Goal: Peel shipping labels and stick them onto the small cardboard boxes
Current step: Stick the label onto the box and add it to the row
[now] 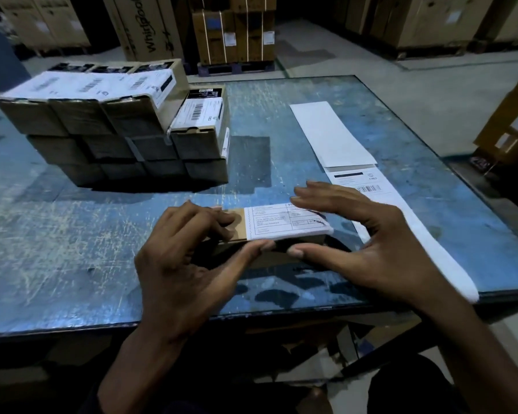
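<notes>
Two hands: a small cardboard box (269, 234) is steadied between them at the near edge of the blue surface (72, 249).
Left hand (189, 258): fingers curled round the box's left end.
Right hand (371, 243): fingers spread straight above the shipping label (284, 222), thumb seemingly touching the box front.
Label strip (350, 162): laid just right.
Stack of labelled boxes (117, 124): kept far left.

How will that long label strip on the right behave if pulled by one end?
Probably floppy: the label strip is thin paper lying flat on the blue table. Likely light and prone to sliding. Its near end overhangs the table edge, so it may droop or slip off.
</notes>
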A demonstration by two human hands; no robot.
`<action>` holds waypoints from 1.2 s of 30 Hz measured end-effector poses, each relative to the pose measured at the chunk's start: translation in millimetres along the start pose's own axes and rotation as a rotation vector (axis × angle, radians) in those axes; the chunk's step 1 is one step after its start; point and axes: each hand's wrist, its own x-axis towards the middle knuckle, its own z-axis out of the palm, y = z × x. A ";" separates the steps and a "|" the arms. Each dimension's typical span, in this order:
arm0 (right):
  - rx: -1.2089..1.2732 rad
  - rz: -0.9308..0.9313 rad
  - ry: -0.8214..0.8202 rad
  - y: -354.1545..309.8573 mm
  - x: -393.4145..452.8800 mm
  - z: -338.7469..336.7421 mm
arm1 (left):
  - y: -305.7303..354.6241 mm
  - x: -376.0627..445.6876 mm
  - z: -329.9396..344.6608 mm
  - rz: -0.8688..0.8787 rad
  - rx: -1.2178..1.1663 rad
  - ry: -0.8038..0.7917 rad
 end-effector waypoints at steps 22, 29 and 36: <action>0.121 0.351 -0.245 10.4 5.3 -10.8 | -0.4 29.9 -7.4 0.062 0.240 -0.316; 0.192 0.217 -0.076 -4.3 20.0 -22.9 | 10.4 30.7 -2.2 0.015 0.044 -0.240; 0.499 0.228 0.056 -32.1 29.9 -12.2 | 46.3 7.3 24.4 -0.333 -0.277 0.139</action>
